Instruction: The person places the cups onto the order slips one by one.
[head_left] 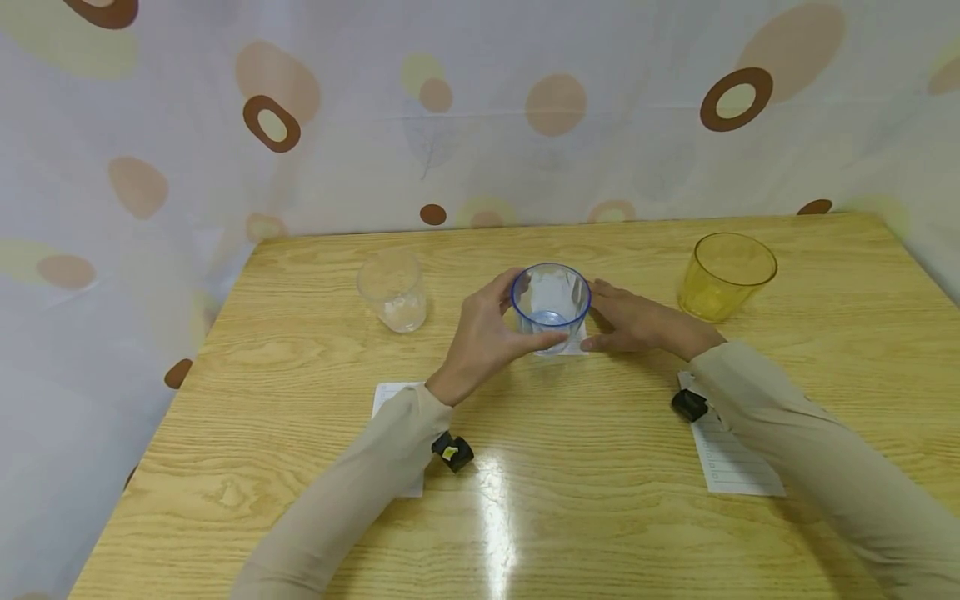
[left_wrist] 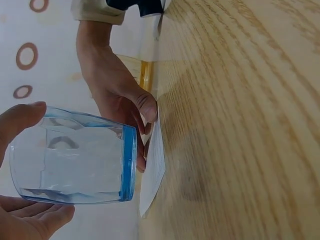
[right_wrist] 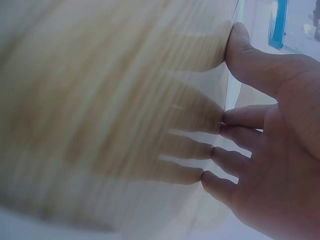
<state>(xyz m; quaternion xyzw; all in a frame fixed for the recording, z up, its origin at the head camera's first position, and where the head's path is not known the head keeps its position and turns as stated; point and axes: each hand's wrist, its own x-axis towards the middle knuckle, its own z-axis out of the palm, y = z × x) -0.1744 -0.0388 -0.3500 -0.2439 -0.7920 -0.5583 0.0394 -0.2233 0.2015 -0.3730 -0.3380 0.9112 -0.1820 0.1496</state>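
A clear cup with a blue rim and bluish base (head_left: 551, 293) is in my left hand (head_left: 480, 337), thumb on the near side and fingers on the far side. In the left wrist view the cup's thick blue base (left_wrist: 128, 162) hangs a little above the tabletop. Beneath it lies a small sheet of white paper (head_left: 574, 343). My right hand (head_left: 637, 321) is just right of the cup, its fingertips touching down by the sheet. In the right wrist view its fingers (right_wrist: 235, 160) are spread and extended, with nothing gripped.
A colourless clear cup (head_left: 393, 292) stands at the back left, a yellow transparent cup (head_left: 723, 279) at the back right. One lined paper (head_left: 390, 396) lies under my left forearm, another (head_left: 731, 462) by my right. A patterned curtain (head_left: 487, 108) hangs behind the wooden table (head_left: 570, 508).
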